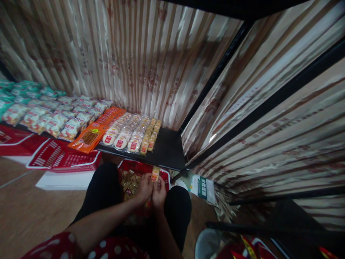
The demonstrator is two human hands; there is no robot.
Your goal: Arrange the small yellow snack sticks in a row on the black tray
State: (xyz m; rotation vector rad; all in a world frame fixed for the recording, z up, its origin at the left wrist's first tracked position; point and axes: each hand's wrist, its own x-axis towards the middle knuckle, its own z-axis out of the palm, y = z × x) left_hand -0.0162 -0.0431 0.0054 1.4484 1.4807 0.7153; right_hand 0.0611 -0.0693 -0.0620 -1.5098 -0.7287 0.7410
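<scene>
Between my fingers is a small yellow snack packet (pixel 155 174) with a red label, standing upright. My left hand (pixel 145 187) grips its left side, and my right hand (pixel 159 191) has hold of its lower right. Both hands are over a red basket (pixel 168 176) with a white rim, set between my knees. Many small wrapped snacks (pixel 129 182) lie inside that basket. On the black shelf (pixel 169 147) just beyond, rows of similar yellow packets (pixel 151 136) sit beside clear-wrapped round crackers (pixel 120 141).
An orange snack bag (pixel 94 131) and rows of white snack bags (pixel 67 120) continue leftward along the shelf. Red baskets (pixel 64 158) stand below it. A black metal post (pixel 215 77) rises at the shelf's right end, with striped curtain (pixel 129 54) behind. A bucket (pixel 207 244) is lower right.
</scene>
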